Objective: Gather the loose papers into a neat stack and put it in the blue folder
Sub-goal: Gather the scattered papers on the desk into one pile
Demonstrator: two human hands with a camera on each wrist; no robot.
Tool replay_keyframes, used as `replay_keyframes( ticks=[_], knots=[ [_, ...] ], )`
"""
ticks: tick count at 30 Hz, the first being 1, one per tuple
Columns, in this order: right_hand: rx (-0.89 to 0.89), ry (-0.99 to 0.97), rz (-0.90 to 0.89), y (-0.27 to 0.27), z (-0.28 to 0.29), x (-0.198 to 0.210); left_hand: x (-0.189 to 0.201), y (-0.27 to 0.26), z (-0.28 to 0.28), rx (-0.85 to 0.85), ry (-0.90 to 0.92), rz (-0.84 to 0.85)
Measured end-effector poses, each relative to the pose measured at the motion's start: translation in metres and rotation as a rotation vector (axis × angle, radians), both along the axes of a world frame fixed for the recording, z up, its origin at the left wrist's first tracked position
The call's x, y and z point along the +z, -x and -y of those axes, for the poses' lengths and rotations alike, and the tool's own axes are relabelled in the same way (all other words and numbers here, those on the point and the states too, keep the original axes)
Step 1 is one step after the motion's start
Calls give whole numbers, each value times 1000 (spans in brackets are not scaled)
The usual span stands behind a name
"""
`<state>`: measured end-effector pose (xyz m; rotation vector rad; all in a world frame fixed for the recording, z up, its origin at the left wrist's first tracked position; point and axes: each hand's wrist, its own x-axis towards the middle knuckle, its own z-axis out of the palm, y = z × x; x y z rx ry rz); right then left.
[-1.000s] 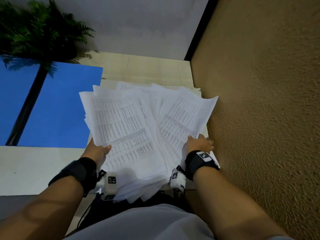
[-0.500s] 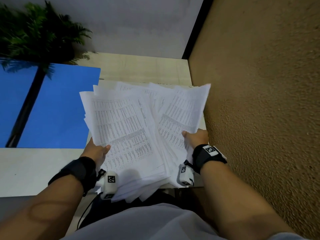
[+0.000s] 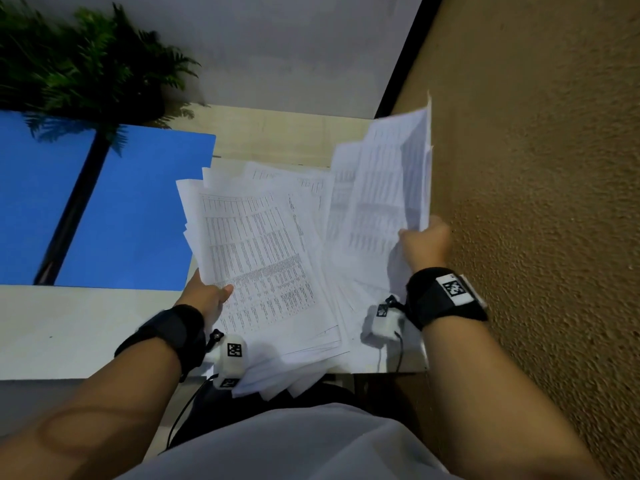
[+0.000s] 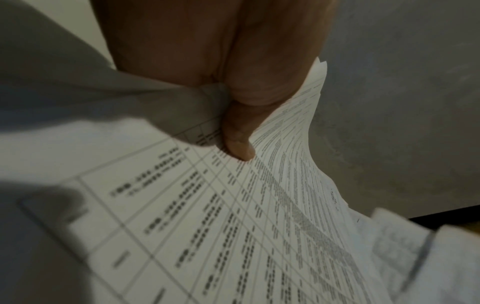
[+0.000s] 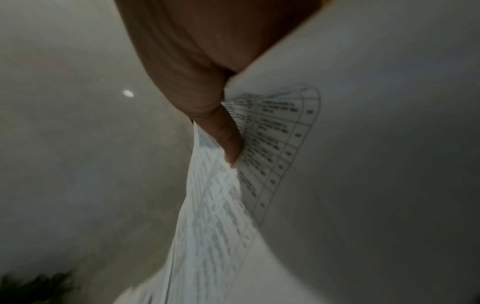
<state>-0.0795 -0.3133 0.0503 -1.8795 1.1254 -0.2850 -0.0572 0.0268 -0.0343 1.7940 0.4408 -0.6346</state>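
Papers (image 3: 263, 258) printed with tables are held in a fanned, uneven bundle over the near right part of the desk (image 3: 52, 327), their near edges overhanging the desk's near edge. The left hand (image 3: 204, 296) grips the bundle at its near left corner: in the left wrist view the thumb (image 4: 237, 144) is pressed on the top printed sheet, and the other fingers are hidden beneath the paper. The right hand (image 3: 424, 244) is raised at the right side of the bundle, beside the textured brown wall (image 3: 536, 202), and pinches a smaller sheaf (image 3: 391, 181) that stands tilted up and away from the rest. In the right wrist view the thumb (image 5: 223, 135) is clamped against that sheaf; the remaining fingers are hidden behind it. The sheets in this lifted sheaf are blurred.

The blue folder (image 3: 138, 209) lies open and flat on the desk to the left of the papers, its right edge just beside or slightly under the bundle's left edge; which cannot be told. A green fern-like plant (image 3: 90, 71) stands at the far left, behind the folder.
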Motion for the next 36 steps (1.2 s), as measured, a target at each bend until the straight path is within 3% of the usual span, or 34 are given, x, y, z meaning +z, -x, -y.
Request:
replay_keyframes(
  ticks=[3,6,9,12,15,18,22,26,29,36],
  knots=[
    [64,200,142,-5,9,63,0,1,0,42,68,-23],
    [137,104,424,-3,3,121,0,1,-1,55,110,-46],
    [203,29,541,0,-9,151,-1,-2,-2,72,106,-75],
    [296,-8,397,-8,-20,125,-2,-4,-2,51,95,-67],
    [406,-53,184,-18,-44,68,2,-4,-3,54,134,-57],
    [530,-75,-28,-21,-68,10,3,-9,-3,88,182,-158],
    [560,-20,-155,-18,-90,-33,-8,-7,-7,80,188,-87],
    [407,-3,-161,-18,-82,-36,-22,-5,-10,86,101,-71],
    [284,-66,3,-19,-73,-29,-21,-6,-11,55,96,-59],
    [366,-261,112,-47,-100,-43,-14,-2,-8,94,110,-23]
  ],
)
